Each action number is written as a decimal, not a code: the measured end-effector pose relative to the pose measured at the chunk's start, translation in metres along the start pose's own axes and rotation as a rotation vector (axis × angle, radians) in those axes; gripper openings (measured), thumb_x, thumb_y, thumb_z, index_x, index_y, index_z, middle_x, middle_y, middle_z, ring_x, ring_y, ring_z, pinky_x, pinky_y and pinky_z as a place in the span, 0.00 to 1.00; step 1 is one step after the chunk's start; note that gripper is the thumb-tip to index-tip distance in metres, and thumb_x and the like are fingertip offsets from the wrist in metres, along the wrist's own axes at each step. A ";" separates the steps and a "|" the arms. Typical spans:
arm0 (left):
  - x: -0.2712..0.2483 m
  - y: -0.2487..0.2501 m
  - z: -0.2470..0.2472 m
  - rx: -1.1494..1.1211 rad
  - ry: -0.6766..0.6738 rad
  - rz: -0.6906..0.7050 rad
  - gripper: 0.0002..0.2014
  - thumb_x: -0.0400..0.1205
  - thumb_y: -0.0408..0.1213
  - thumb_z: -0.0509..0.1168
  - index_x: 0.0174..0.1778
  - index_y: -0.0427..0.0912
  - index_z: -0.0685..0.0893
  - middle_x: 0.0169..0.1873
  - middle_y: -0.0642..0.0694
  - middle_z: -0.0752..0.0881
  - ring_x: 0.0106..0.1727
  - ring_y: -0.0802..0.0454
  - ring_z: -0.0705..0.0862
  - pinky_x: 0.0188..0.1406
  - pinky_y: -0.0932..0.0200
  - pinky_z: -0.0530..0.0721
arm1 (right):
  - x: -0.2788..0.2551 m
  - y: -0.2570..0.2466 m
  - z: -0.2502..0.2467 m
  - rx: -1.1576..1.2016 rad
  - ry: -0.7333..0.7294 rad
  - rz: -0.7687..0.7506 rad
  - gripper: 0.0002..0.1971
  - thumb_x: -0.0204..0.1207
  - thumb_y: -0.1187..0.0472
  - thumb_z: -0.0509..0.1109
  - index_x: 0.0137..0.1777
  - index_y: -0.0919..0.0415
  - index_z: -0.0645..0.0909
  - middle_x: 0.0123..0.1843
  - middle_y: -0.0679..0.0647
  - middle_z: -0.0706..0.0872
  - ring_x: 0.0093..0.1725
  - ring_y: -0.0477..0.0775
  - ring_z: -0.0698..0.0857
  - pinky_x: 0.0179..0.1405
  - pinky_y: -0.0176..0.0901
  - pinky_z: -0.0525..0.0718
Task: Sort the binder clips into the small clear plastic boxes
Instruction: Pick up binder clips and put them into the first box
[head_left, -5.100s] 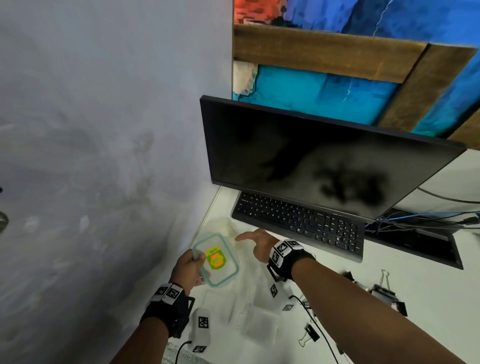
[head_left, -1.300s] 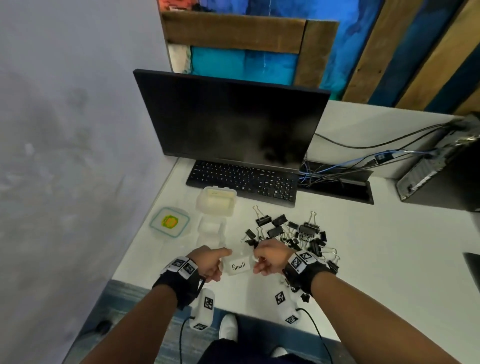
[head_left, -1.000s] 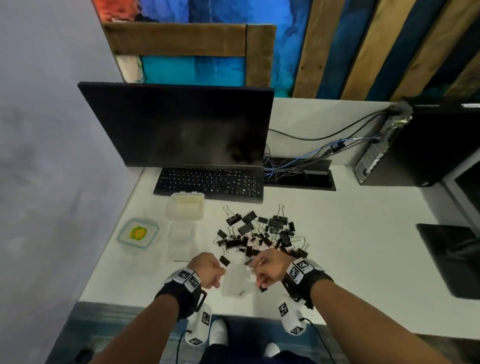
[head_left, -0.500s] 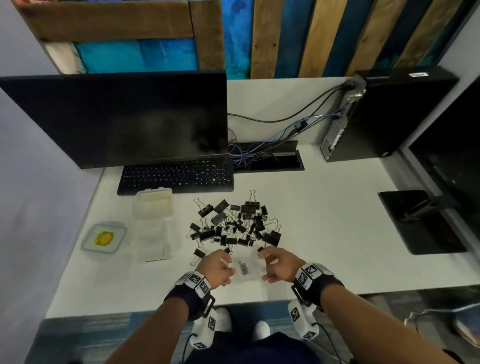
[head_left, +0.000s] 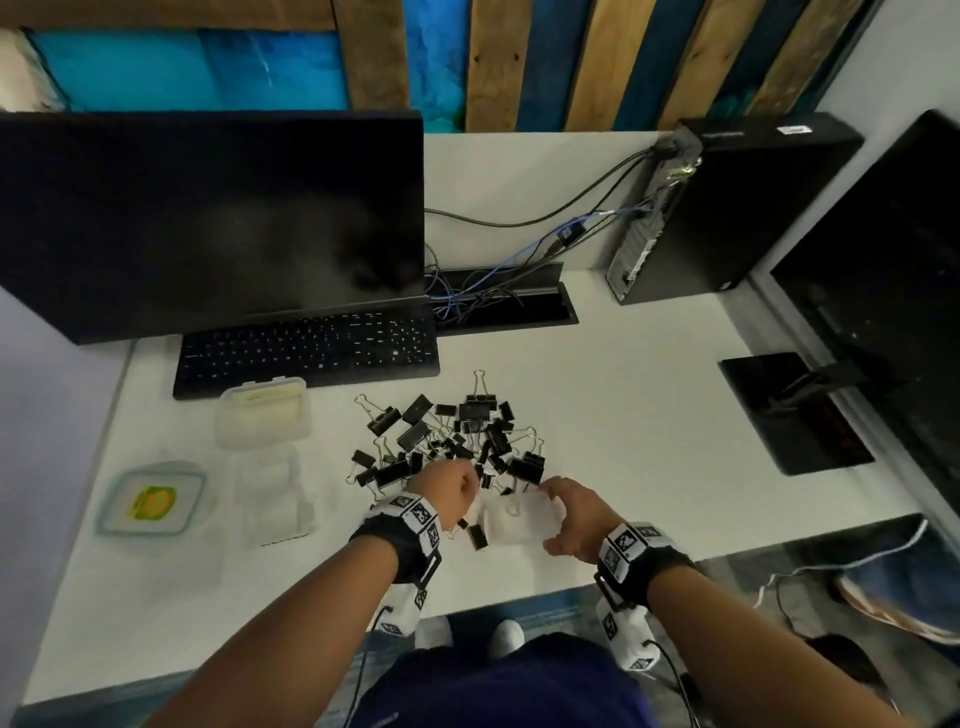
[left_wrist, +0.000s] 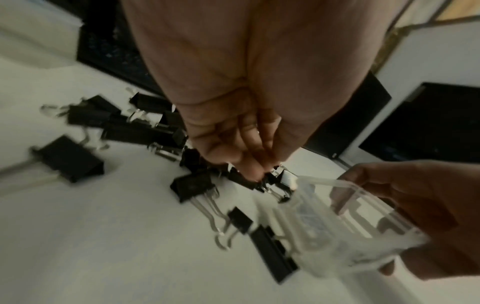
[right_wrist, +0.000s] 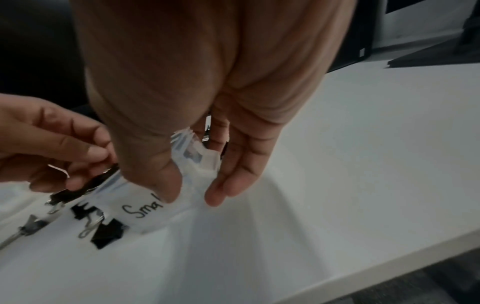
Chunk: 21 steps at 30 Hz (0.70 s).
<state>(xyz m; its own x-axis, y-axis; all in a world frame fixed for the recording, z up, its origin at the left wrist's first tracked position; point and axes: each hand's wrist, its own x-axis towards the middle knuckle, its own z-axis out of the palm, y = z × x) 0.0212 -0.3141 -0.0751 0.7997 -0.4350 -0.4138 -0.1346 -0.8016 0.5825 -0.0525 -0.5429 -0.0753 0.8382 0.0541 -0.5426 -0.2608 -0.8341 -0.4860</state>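
A heap of black binder clips (head_left: 452, 436) lies on the white desk (head_left: 649, 441) in front of the keyboard. My right hand (head_left: 550, 514) grips a small clear plastic box (head_left: 519, 522) just above the desk at the heap's near edge; its label (right_wrist: 145, 207) reads "Small". The open box (left_wrist: 337, 222) tilts toward my left hand (left_wrist: 259, 172). That hand's curled fingers pinch a small black binder clip (right_wrist: 85, 185) right at the box's left rim. Several loose clips (left_wrist: 192, 185) lie under and beside the box.
A keyboard (head_left: 311, 353) and monitor (head_left: 208, 218) stand behind the heap. At the left are a lidded clear container (head_left: 265, 418), more clear boxes (head_left: 272, 499) and a green-rimmed lid (head_left: 150, 504). A computer tower (head_left: 727, 208) and a monitor base (head_left: 795, 410) stand on the right.
Both hands held the box half a second ago. My left hand has let go of it and now pinches a clip at its rim. The head view has swung right.
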 end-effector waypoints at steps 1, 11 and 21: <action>0.005 0.001 -0.003 0.061 0.004 0.028 0.08 0.80 0.35 0.61 0.43 0.54 0.83 0.44 0.54 0.85 0.43 0.54 0.84 0.47 0.53 0.88 | -0.001 0.004 -0.002 0.020 0.009 0.017 0.33 0.62 0.63 0.82 0.67 0.56 0.74 0.57 0.51 0.81 0.45 0.52 0.80 0.47 0.40 0.79; 0.042 0.023 0.011 0.498 -0.090 0.088 0.16 0.81 0.41 0.62 0.65 0.51 0.78 0.61 0.48 0.76 0.63 0.45 0.78 0.55 0.48 0.81 | 0.004 0.040 -0.030 -0.020 0.099 0.123 0.35 0.65 0.64 0.77 0.73 0.53 0.68 0.66 0.51 0.78 0.61 0.55 0.81 0.54 0.40 0.78; 0.041 0.023 0.024 0.414 0.035 -0.005 0.11 0.84 0.41 0.59 0.60 0.48 0.79 0.59 0.48 0.79 0.54 0.47 0.82 0.50 0.49 0.84 | 0.027 0.064 -0.031 -0.015 -0.014 -0.098 0.39 0.65 0.59 0.81 0.76 0.53 0.68 0.67 0.51 0.77 0.55 0.50 0.78 0.55 0.39 0.75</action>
<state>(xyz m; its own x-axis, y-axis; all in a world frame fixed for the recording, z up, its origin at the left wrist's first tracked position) 0.0364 -0.3599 -0.0958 0.8194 -0.4218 -0.3882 -0.3485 -0.9042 0.2470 -0.0320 -0.6114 -0.0999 0.8523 0.1435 -0.5030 -0.1709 -0.8325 -0.5271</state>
